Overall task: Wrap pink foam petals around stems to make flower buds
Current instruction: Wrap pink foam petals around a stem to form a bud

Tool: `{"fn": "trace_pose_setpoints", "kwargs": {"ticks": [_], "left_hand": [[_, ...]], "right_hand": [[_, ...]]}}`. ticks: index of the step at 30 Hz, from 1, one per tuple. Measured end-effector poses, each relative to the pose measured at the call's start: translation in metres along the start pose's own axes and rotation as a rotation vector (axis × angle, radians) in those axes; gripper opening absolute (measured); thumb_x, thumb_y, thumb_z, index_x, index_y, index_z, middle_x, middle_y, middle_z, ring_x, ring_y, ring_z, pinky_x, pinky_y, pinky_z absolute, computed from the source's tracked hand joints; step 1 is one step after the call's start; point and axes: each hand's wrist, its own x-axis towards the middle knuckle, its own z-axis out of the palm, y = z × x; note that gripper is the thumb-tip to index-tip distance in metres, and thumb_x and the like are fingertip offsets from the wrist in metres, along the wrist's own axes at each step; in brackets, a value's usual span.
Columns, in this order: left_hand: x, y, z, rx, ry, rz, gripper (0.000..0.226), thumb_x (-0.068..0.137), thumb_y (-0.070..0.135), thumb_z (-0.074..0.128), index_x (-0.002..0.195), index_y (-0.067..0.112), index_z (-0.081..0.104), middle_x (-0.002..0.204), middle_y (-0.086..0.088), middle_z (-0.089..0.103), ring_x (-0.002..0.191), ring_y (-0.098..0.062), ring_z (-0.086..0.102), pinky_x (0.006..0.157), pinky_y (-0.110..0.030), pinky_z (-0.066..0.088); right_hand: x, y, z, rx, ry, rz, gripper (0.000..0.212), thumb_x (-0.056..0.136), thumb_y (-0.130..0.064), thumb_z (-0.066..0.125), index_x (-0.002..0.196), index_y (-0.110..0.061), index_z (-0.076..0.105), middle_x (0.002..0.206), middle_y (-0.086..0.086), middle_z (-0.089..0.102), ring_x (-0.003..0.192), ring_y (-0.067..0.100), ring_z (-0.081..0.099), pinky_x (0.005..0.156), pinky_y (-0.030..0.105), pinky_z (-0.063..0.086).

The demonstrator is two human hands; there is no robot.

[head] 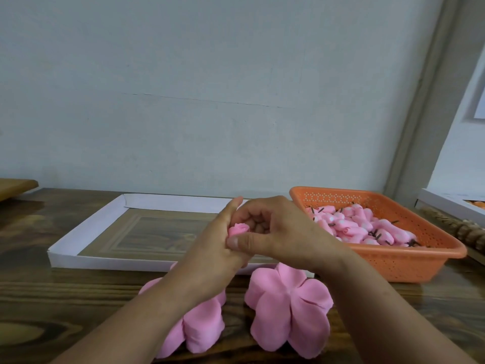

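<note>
**A little pink bud held in two hands**

A small pink bud [238, 229] sits between both hands, up above the table. Its top is rolled in a tight swirl. Only the top shows — the rest is hidden by fingers, so no stem can be seen on it.

The left hand [215, 248] is curled around the bud from the left side, with one finger pointing up past it. The right hand [278, 232] comes in from the other side. Its thumb presses on the bud's lower part and its other fingers are bent in behind it. Both hands are closed on the bud.

Under the arms, two piles of pink foam petals lie on the wooden table [65, 298]. The right petal pile [288, 311] spreads out like a big flower. The left petal pile [202, 329] is partly hidden by the left arm.

To the right stands an orange basket [393, 261] full of small holes. Inside it is a heap of finished buds [359, 227] — pink, with dark stems sticking out here and there.

Behind the hands lies a flat white tray [105, 261] with low sides. Its floor looks like wood.

No words or labels can be read anywhere.
</note>
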Motion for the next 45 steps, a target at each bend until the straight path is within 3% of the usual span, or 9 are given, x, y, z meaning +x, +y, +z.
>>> {"fn": "trace_pose_setpoints", "kwargs": {"ticks": [3, 5, 7, 11, 15, 22, 34, 38, 45], "left_hand": [[-0.001, 0.001, 0.001, 0.005, -0.019, -0.017, 0.078, 0.076, 0.015, 0.060, 0.147, 0.024, 0.028, 0.116, -0.002, 0.062, 0.099, -0.004, 0.063, 0.054, -0.026, 0.047], [0.001, 0.000, 0.000, 0.003, -0.044, -0.023, 0.075, 0.075, 0.010, 0.057, 0.145, 0.015, 0.031, 0.111, -0.006, 0.055, 0.096, -0.005, 0.053, 0.057, -0.039, 0.041], [0.004, 0.000, -0.001, 0.005, -0.079, -0.025, 0.071, 0.075, 0.007, 0.056, 0.140, 0.003, 0.031, 0.093, -0.011, 0.064, 0.073, -0.020, 0.059, 0.039, -0.023, 0.031], [0.011, 0.010, -0.002, -0.021, -0.162, -0.046, 0.061, 0.079, 0.007, 0.061, 0.136, 0.009, 0.039, 0.057, 0.020, 0.056, 0.045, 0.002, 0.049, 0.044, -0.007, 0.036], [0.016, 0.021, -0.004, -0.002, -0.240, -0.034, 0.028, 0.070, 0.020, 0.059, 0.079, 0.047, 0.057, 0.054, 0.018, 0.049, 0.046, -0.004, 0.042, 0.041, -0.015, 0.033], [0.015, 0.023, -0.003, -0.018, -0.280, -0.048, 0.031, 0.067, 0.017, 0.053, 0.061, 0.046, 0.059, 0.044, 0.013, 0.048, 0.040, 0.000, 0.041, 0.039, -0.014, 0.032], [0.014, 0.005, 0.003, -0.076, -0.233, -0.085, 0.031, 0.081, 0.005, 0.057, 0.071, 0.035, 0.060, 0.044, 0.008, 0.046, 0.039, -0.006, 0.038, 0.040, -0.014, 0.033], [0.017, 0.001, 0.008, -0.104, -0.207, -0.118, 0.026, 0.088, -0.001, 0.053, 0.077, 0.022, 0.054, 0.044, 0.007, 0.048, 0.037, -0.005, 0.041, 0.039, -0.015, 0.034], [0.027, -0.004, 0.021, -0.102, -0.187, -0.111, 0.022, 0.089, 0.006, 0.059, 0.076, 0.024, 0.054, 0.043, 0.009, 0.050, 0.039, -0.006, 0.042, 0.040, -0.017, 0.035]], "right_hand": [[0.001, 0.001, 0.002, 0.017, 0.024, 0.014, 0.004, 0.078, -0.009, 0.073, 0.080, -0.008, 0.070, 0.078, 0.016, 0.066, 0.067, 0.015, 0.054, 0.065, 0.033, 0.045], [0.001, 0.003, 0.004, 0.007, 0.040, 0.028, 0.003, 0.079, -0.009, 0.073, 0.080, -0.007, 0.070, 0.073, 0.014, 0.064, 0.065, 0.013, 0.053, 0.063, 0.031, 0.045], [0.002, 0.003, 0.005, 0.016, 0.066, 0.040, 0.002, 0.079, -0.007, 0.072, 0.078, -0.008, 0.070, 0.068, 0.006, 0.061, 0.062, 0.011, 0.052, 0.061, 0.028, 0.044], [0.002, 0.001, 0.004, 0.050, 0.131, 0.016, 0.008, 0.080, -0.001, 0.069, 0.074, -0.005, 0.067, 0.069, 0.014, 0.063, 0.061, 0.013, 0.055, 0.061, 0.028, 0.048], [0.001, -0.003, 0.001, 0.139, 0.159, -0.012, 0.019, 0.083, 0.005, 0.064, 0.068, -0.006, 0.062, 0.068, 0.023, 0.062, 0.062, 0.041, 0.066, 0.064, 0.048, 0.055], [0.002, -0.002, 0.004, 0.077, 0.200, -0.008, 0.025, 0.083, 0.005, 0.063, 0.064, -0.011, 0.062, 0.063, 0.014, 0.062, 0.067, 0.041, 0.065, 0.065, 0.048, 0.055], [0.004, 0.011, 0.005, 0.018, 0.167, 0.009, 0.026, 0.081, 0.002, 0.066, 0.063, -0.015, 0.065, 0.057, 0.013, 0.063, 0.050, 0.016, 0.062, 0.055, 0.025, 0.047], [0.004, 0.015, -0.001, 0.032, 0.126, 0.035, 0.026, 0.081, 0.003, 0.066, 0.062, -0.015, 0.064, 0.049, -0.008, 0.058, 0.042, -0.001, 0.053, 0.047, 0.008, 0.038], [0.002, 0.023, -0.015, -0.018, 0.124, 0.025, 0.017, 0.082, -0.002, 0.067, 0.067, -0.011, 0.067, 0.057, 0.007, 0.065, 0.050, 0.008, 0.062, 0.053, 0.017, 0.046]]}}
